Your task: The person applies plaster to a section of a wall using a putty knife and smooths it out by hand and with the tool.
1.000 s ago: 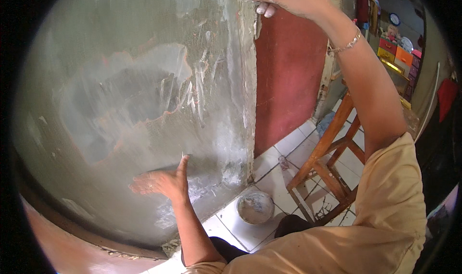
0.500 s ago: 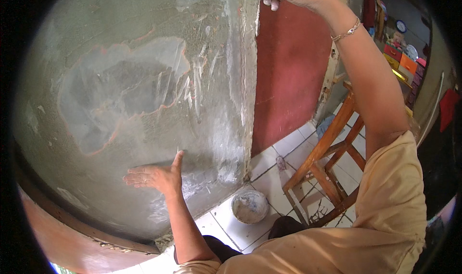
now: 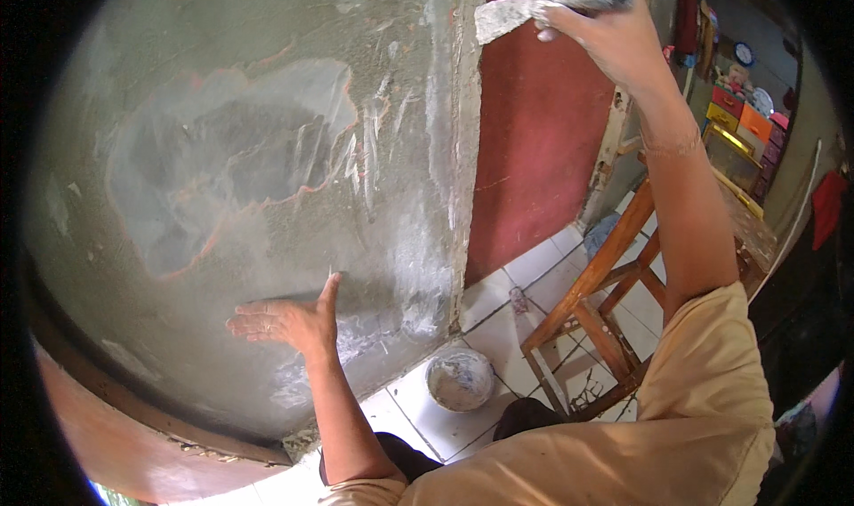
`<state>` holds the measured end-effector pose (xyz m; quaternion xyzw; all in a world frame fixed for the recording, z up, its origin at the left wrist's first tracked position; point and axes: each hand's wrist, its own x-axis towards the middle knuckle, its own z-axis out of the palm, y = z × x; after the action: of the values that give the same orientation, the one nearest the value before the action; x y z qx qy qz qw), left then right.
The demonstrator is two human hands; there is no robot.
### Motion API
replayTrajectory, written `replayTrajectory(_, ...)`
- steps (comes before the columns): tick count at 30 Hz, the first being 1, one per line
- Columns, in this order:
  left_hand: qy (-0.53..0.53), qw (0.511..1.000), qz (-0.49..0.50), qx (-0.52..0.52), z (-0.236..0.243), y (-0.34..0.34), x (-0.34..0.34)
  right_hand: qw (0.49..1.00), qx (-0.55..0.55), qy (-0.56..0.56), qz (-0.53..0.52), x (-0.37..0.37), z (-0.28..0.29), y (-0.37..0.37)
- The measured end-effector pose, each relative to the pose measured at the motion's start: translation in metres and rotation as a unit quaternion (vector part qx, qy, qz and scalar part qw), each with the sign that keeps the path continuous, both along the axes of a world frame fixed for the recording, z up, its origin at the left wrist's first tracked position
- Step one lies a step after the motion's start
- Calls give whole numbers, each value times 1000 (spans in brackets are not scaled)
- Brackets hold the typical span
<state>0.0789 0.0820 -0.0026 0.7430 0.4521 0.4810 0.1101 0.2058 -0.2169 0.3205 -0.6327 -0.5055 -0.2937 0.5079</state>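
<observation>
A grey plastered wall [image 3: 267,248] fills the left side, with a smoother grey patch [image 3: 258,141] edged in orange. My left hand [image 3: 289,322] lies against the wall below that patch, fingers stretched and thumb up, holding nothing. At the top, my right hand [image 3: 609,48] is closed round the caked handle of a putty knife [image 3: 503,19]. Its pale, coated blade points left, by the upper part of the wall's right edge [image 3: 463,177]; whether it touches the edge I cannot tell.
On the white tiles [image 3: 489,301] stands a round bucket [image 3: 459,380] with grey-white paste on it. A wooden stool-like frame [image 3: 614,301] is to the right, under my right arm. Behind the wall's edge is a red panel [image 3: 543,141]; coloured drawers [image 3: 738,115] are farther back.
My right hand has come down into fuller view with the putty knife now showing, and its wrist has turned. My left hand stays in place on the wall.
</observation>
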Motion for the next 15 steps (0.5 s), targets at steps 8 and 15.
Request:
replayTrajectory(8,2,1000,-2,3,2,2,1,984,164,-43,53,30,-40,-2)
replayTrajectory(15,-5,1000,1,5,2,2,1,972,205,-111,-8,35,-74,34)
